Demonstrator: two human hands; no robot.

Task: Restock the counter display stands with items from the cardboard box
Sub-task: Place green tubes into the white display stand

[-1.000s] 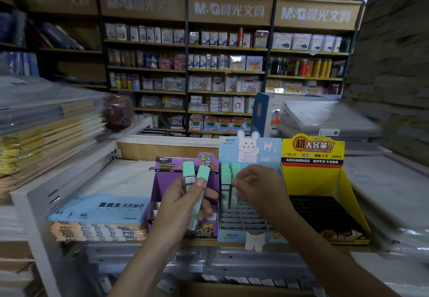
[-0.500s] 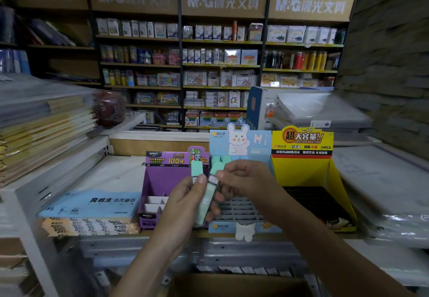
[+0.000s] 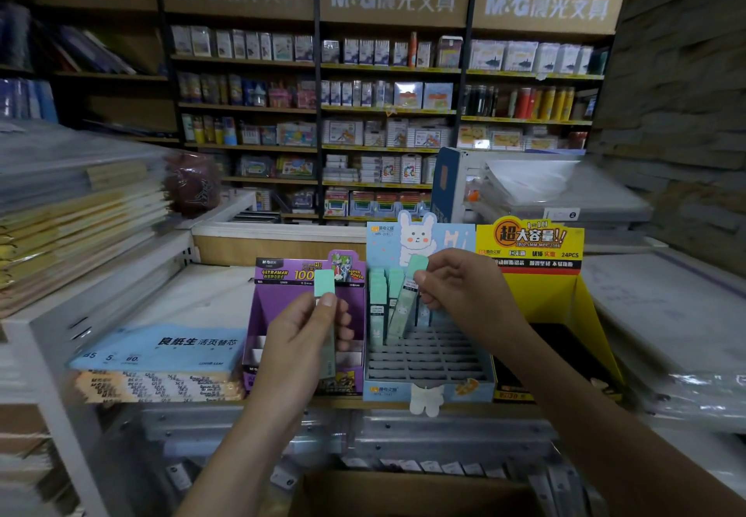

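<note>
Pinching a mint-green case (image 3: 403,308), the right hand (image 3: 460,294) holds it tilted over the blue display stand (image 3: 387,389) beneath; the left hand (image 3: 298,351), alongside, grips a second case (image 3: 324,282).

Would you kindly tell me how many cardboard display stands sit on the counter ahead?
3: the purple stand on the left, the blue rabbit stand in the middle, and the yellow stand on the right. None appears hidden.
</note>
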